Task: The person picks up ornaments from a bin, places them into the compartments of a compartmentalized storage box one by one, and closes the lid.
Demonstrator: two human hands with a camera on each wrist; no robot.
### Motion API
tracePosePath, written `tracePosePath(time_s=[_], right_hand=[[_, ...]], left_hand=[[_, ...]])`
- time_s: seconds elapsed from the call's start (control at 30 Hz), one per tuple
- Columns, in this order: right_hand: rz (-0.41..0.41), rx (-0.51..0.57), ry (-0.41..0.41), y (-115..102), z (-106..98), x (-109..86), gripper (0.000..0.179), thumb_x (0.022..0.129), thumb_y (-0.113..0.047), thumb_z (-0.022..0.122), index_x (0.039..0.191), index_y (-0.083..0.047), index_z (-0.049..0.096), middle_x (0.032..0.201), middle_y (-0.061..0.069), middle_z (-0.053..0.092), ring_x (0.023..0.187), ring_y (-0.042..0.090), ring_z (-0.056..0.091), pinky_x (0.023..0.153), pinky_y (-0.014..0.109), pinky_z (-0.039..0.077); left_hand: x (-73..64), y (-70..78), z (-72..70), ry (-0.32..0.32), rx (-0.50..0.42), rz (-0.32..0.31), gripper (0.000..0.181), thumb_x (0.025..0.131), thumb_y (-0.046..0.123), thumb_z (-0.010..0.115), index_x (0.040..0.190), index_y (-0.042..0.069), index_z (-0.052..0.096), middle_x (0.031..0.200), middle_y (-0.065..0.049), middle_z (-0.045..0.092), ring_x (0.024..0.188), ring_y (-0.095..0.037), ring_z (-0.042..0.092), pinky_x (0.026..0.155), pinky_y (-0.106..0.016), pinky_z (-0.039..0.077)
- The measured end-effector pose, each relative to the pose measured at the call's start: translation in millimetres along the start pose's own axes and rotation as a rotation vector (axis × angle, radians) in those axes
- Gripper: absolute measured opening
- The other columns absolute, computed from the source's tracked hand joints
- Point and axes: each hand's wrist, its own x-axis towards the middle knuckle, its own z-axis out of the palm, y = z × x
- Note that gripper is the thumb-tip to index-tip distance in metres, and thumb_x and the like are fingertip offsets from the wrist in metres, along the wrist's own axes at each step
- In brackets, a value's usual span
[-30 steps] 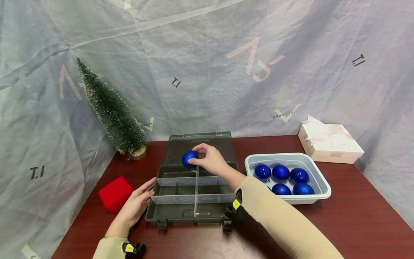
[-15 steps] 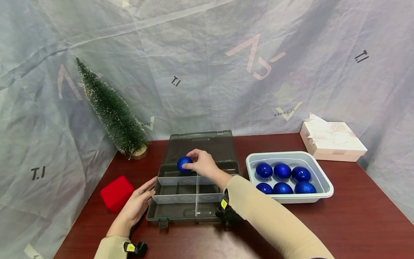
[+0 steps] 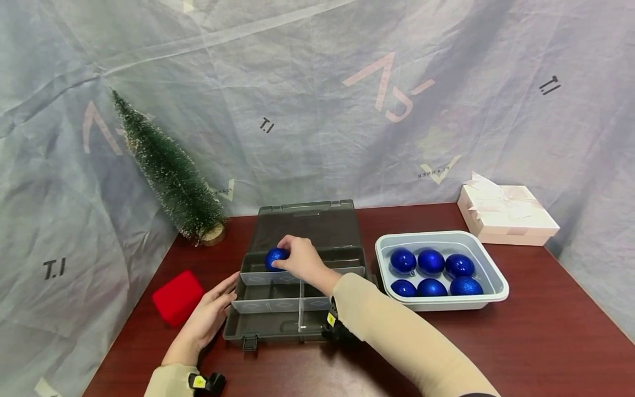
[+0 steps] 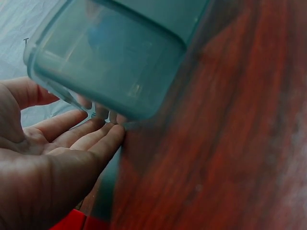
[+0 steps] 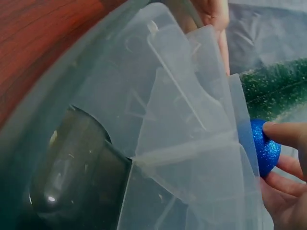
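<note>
A glittery blue bauble [image 3: 275, 259] is pinched between the thumb and fingers of my right hand [image 3: 303, 260], low over the back left compartment of a dark see-through divider box [image 3: 278, 326]. Clear dividers part the box, and its lid [image 3: 307, 226] lies folded back. In the right wrist view the bauble [image 5: 265, 148] shows partly behind a pale divider [image 5: 192, 158]. My left hand [image 3: 210, 314] rests its extended fingers against the box's left side; in the left wrist view those fingers [image 4: 91, 136] touch the box wall [image 4: 110, 62].
A white tub [image 3: 491, 275] with several blue baubles stands right of the box. Behind it sits a pale gift box [image 3: 516, 218] with a ribbon. A red block [image 3: 177, 298] lies left of my left hand, and a small Christmas tree [image 3: 173, 176] stands at the back left.
My right hand has carried the bauble left and down, from over the middle of the box toward the back left compartment. My left hand has stayed at the box's side.
</note>
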Motion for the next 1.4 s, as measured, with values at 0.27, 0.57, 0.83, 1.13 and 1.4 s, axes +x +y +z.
tracePosePath(time_s=[0.27,0.57,0.83,1.13,1.4], right_hand=[[-0.049,-0.195,-0.004,-3,10,-3.0,0.042,0.088,-0.032,0.083,0.120,-0.009,0.070,0.118,0.005,0.070,0.106,0.022,0.069,0.092,0.036,0.055],[-0.053,-0.223,-0.025,-7,7,-6.9,0.042,0.090,-0.034,0.081,0.122,-0.010,0.069,0.118,0.006,0.068,0.107,0.023,0.068,0.091,0.037,0.056],[-0.072,0.003,-0.046,-13,-24,-15.0,0.034,0.094,-0.025,0.076,0.124,-0.009,0.069,0.120,0.009,0.069,0.110,0.021,0.064,0.093,0.036,0.052],[-0.220,0.338,-0.033,-27,-91,-59.2,0.026,0.095,-0.016,0.074,0.121,-0.013,0.070,0.113,-0.001,0.069,0.101,0.013,0.067,0.083,0.031,0.055],[-0.289,0.416,0.017,-22,-151,-105.0,0.029,0.095,-0.010,0.074,0.123,-0.007,0.069,0.115,0.003,0.071,0.107,0.024,0.067,0.085,0.036,0.056]], left_hand=[[-0.4,0.3,1.1,0.001,-0.008,-0.001,0.058,0.105,0.001,0.041,0.160,-0.004,0.022,0.165,-0.022,0.015,0.152,-0.037,0.005,0.119,-0.062,0.003],[-0.2,1.2,1.2,-0.005,-0.013,-0.004,0.058,0.106,0.001,0.040,0.160,-0.004,0.022,0.166,-0.022,0.015,0.152,-0.037,0.007,0.119,-0.061,0.004],[-1.2,-1.1,-2.6,-0.016,0.013,0.008,0.059,0.106,0.002,0.042,0.161,-0.004,0.021,0.166,-0.023,0.013,0.152,-0.038,0.004,0.119,-0.060,0.004],[-2.1,-2.0,-4.2,-0.022,0.015,-0.006,0.060,0.106,0.003,0.042,0.161,-0.003,0.019,0.166,-0.021,0.013,0.153,-0.037,0.003,0.119,-0.059,0.004],[-1.3,1.3,-3.6,-0.035,-0.001,-0.009,0.061,0.107,0.006,0.043,0.161,-0.005,0.016,0.167,-0.023,0.007,0.152,-0.040,-0.004,0.117,-0.065,-0.002]])
